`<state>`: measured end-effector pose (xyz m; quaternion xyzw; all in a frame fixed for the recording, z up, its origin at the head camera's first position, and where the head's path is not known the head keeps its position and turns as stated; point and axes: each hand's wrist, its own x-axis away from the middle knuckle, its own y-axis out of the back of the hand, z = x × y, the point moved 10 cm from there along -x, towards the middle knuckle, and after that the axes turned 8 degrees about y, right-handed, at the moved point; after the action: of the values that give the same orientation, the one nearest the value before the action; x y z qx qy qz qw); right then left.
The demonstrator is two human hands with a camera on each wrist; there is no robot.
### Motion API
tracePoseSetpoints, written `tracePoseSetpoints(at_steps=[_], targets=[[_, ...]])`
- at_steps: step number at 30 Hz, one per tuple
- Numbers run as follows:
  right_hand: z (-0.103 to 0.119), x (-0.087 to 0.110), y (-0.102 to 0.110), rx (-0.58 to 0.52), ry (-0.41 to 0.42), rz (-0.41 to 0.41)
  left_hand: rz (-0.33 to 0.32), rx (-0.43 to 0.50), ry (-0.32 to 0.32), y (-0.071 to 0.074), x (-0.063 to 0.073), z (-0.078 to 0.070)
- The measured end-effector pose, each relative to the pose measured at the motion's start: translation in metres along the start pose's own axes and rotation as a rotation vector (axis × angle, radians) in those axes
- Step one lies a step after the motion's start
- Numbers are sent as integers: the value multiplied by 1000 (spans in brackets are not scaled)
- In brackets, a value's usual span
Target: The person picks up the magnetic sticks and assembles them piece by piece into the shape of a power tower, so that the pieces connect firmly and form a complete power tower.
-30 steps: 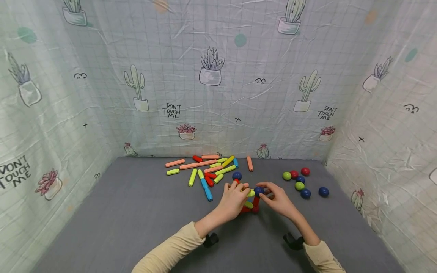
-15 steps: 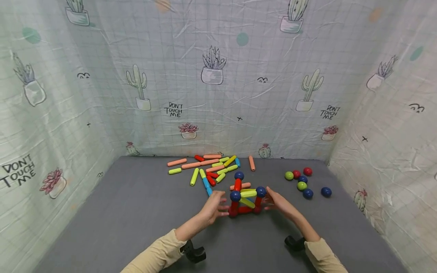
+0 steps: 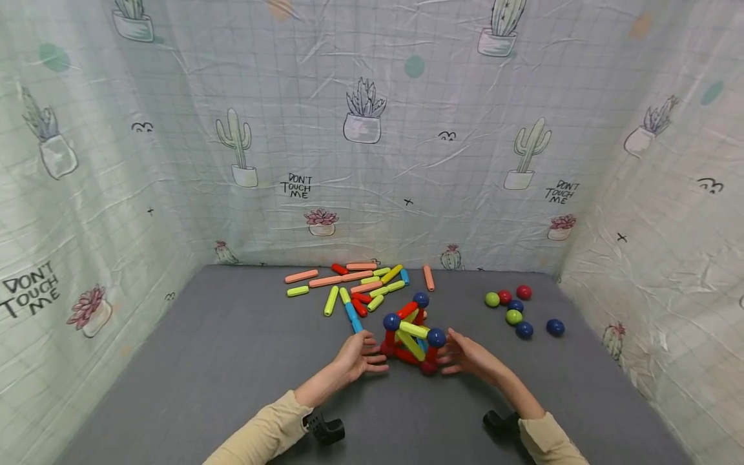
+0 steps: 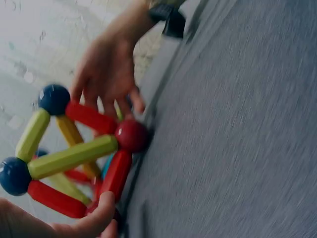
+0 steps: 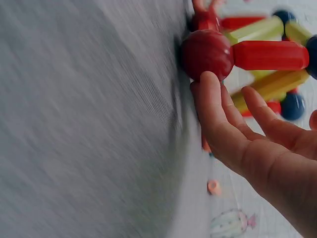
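Backdrop: pale curtain (image 3: 363,174), cactus prints & "DON'T TOUCH ME" txt, also up both sides.
Worktop (image 3: 232,361): dk grey, flat.
Frame (image 3: 410,346): stands on worktop btwn my hands; blue balls (image 3: 436,337) on top, red balls (image 3: 429,368) at base, yellow & red rods btwn.
My L hand (image 3: 356,359): fingers apart, a bit bent, clamped on nothing; just beside frame's L side, nr end of blue rod (image 3: 354,317); can't tell if touching that rod.
My R hand (image 3: 469,354): fingers apart too, no grip; R wrist view has a fingertip at a red base ball, looks to touch.
Loose rods (image 3: 356,277): pink, yellow, red, blue, mostly far side, L of ctr.
Loose balls (image 3: 514,317): green, red, blue, well off to R.
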<state>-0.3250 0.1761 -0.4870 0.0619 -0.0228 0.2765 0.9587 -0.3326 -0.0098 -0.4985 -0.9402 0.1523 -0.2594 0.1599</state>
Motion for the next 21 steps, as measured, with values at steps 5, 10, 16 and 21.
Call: tracePoseSetpoints(at_steps=[5, 10, 16, 21], targets=[[2, 3, -25, -46, -2, 27, 6, -13, -36, 7, -17, -12], [1, -3, -50, -79, -20, -24, 4, -37, -45, 7, -39, -23], [4, -12, -69, -102, 9, -50, 11, -103, -31, 4, -59, -31], [17, -8, -66, -83, 36, -53, -7, -145, -22, 12, -61, -41]])
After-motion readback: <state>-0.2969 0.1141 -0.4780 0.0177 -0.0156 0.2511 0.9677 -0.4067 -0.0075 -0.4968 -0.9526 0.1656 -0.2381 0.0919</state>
